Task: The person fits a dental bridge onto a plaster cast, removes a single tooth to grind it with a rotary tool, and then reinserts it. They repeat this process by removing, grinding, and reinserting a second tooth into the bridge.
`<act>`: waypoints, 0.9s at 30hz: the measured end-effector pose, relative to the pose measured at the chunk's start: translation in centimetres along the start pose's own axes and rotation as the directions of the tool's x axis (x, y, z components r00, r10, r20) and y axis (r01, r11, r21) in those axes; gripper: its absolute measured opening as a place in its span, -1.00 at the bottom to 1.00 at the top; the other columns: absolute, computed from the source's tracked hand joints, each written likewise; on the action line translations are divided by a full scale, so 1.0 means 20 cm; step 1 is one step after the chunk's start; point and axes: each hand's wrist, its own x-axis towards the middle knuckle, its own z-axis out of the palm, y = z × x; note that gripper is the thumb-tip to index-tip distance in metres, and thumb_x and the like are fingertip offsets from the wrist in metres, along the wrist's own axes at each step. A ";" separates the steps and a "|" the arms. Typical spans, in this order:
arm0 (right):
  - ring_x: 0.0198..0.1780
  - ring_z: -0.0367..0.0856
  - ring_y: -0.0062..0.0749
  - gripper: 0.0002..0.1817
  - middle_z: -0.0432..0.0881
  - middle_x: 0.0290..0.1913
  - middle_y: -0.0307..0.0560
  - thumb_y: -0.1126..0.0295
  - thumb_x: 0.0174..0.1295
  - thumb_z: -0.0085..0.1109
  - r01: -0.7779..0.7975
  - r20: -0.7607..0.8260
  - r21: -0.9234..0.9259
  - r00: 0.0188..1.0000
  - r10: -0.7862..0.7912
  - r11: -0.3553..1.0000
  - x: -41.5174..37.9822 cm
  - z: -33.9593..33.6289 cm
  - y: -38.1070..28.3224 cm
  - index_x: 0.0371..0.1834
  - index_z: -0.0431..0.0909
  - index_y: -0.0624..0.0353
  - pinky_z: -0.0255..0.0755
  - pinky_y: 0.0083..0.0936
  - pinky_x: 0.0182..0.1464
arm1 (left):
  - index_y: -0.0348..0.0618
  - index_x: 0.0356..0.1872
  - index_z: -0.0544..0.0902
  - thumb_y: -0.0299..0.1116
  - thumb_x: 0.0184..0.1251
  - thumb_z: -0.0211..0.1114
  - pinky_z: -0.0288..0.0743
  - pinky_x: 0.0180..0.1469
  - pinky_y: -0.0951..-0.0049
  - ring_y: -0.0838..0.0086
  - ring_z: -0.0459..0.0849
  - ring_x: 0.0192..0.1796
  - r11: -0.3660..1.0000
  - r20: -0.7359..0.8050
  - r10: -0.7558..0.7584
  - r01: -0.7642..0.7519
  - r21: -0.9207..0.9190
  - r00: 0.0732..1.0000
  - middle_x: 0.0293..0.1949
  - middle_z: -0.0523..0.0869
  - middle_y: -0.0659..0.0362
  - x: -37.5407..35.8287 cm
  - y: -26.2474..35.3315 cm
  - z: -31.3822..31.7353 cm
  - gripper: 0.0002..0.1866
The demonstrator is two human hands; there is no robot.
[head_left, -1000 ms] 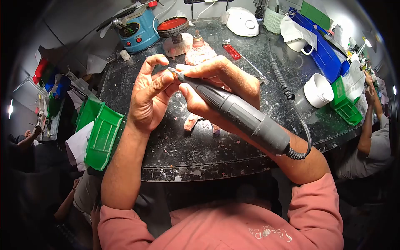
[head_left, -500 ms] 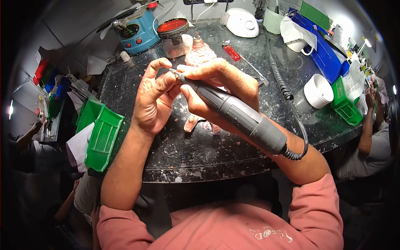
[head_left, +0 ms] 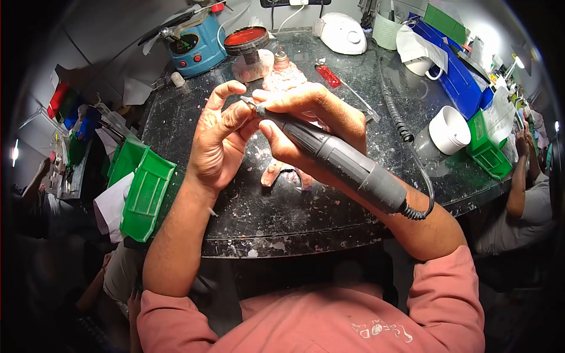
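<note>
A black rotary handpiece (head_left: 335, 154) lies across my right hand (head_left: 318, 117), which is closed around its front part; its coiled cord leaves the rear end. The tool's metal tip points up and left to the fingertips of my left hand (head_left: 220, 135). My left thumb and fingers are pinched together at the tip, and what they hold is too small to make out. Below my hands, a pink arch-shaped piece (head_left: 272, 174) rests on the black table (head_left: 282, 226). A pink lumpy mass (head_left: 284, 76) stands just beyond my fingers.
Behind are a blue machine (head_left: 197, 50), a round container with red contents (head_left: 246, 39), a red-handled tool (head_left: 328, 75) and a white device (head_left: 341, 33). A white cup (head_left: 449, 129) stands right, near green bins (head_left: 489, 147). Another green bin (head_left: 147, 191) is left. Co-workers' arms show at both sides.
The handpiece and my right hand have shifted very slightly, with the handpiece's rear end a little higher. A co-worker's hand at the far left has moved up.
</note>
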 end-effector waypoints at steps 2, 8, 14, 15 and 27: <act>-0.07 0.72 -0.49 -0.72 0.74 -0.19 -0.05 0.63 -0.02 0.41 -0.015 0.019 -0.019 1.000 0.016 1.000 0.00 0.00 0.00 -0.21 0.61 0.27 0.63 -0.53 -0.03 | -0.15 0.15 0.38 -0.49 0.34 0.32 0.58 0.15 0.44 0.50 0.72 -0.01 1.000 -0.013 0.003 -0.003 0.010 1.000 -0.14 0.73 0.11 0.00 0.00 0.01 -0.58; -0.01 0.72 -0.43 -0.73 0.73 -0.15 -0.01 0.66 0.01 0.37 0.008 0.035 0.015 0.999 -0.009 1.000 0.00 0.00 0.03 -0.19 0.59 0.28 0.63 -0.50 0.00 | -0.14 0.21 0.37 -0.49 0.34 0.32 0.56 0.17 0.44 0.49 0.71 -0.01 1.000 -0.019 0.004 -0.003 0.015 1.000 -0.13 0.73 0.13 0.00 0.00 0.01 -0.53; -0.26 0.73 -0.41 -0.69 0.68 -0.26 -0.05 0.52 0.02 0.43 0.082 -0.009 0.052 0.997 -0.082 0.995 -0.01 0.02 0.06 -0.14 0.59 0.22 0.61 -0.54 -0.20 | -0.11 0.25 0.37 -0.50 0.36 0.28 0.56 0.17 0.44 0.45 0.69 0.04 0.996 -0.050 0.013 -0.017 -0.085 0.999 -0.07 0.72 0.07 -0.01 -0.02 0.01 -0.53; -0.26 0.73 -0.41 -0.69 0.68 -0.26 -0.05 0.52 0.02 0.43 0.083 -0.010 0.051 0.997 -0.082 0.995 -0.01 0.03 0.06 -0.14 0.59 0.22 0.61 -0.54 -0.20 | -0.11 0.25 0.37 -0.50 0.36 0.28 0.56 0.17 0.44 0.45 0.69 0.04 0.996 -0.048 0.012 -0.016 -0.085 0.999 -0.07 0.72 0.07 -0.01 -0.02 0.00 -0.53; -0.17 0.73 -0.48 -0.74 0.62 -0.23 -0.06 0.54 0.02 0.40 -0.062 -0.146 0.120 0.986 0.080 0.991 0.00 0.03 0.01 -0.22 0.55 0.26 0.63 -0.55 -0.14 | -0.22 -0.07 0.64 -0.46 0.39 0.28 0.64 0.09 0.50 0.45 0.74 -0.07 0.995 -0.035 0.089 -0.091 -0.035 0.995 -0.15 0.75 0.09 -0.01 -0.02 0.03 -0.85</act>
